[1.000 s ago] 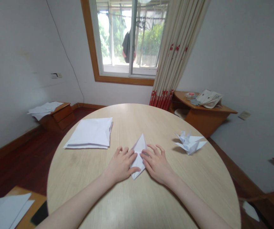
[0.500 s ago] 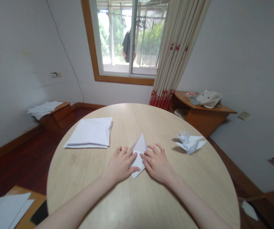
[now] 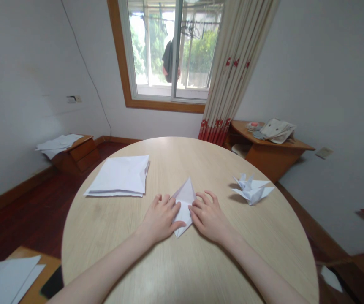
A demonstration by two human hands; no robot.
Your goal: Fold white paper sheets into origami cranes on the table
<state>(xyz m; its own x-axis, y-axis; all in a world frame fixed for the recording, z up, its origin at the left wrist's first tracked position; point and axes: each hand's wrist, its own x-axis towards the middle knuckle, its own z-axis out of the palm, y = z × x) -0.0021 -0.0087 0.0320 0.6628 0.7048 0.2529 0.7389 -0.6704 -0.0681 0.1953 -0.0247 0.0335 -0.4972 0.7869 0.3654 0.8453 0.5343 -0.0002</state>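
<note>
A folded white sheet of paper [image 3: 184,211], shaped like a narrow kite, lies on the round table in front of me, its tall point facing the window. My left hand [image 3: 161,216] rests on its left edge, fingers spread and thumb over the lower part. On the right edge lies my right hand [image 3: 207,214], fingertips touching the paper and the other fingers apart and slightly bent. Neither hand grips the paper; both press it from above. Parts of its side edges are hidden under my fingers.
A stack of white paper [image 3: 118,175] lies at the table's left. Folded paper cranes [image 3: 252,190] stand near the right edge of the round table [image 3: 175,274]. Beyond it are a wooden desk with a cloth bag [image 3: 278,130] and a low cabinet [image 3: 82,154] with papers.
My fingertips have drawn slightly apart over the middle of the paper, so more of its centre shows. The paper itself stays in place.
</note>
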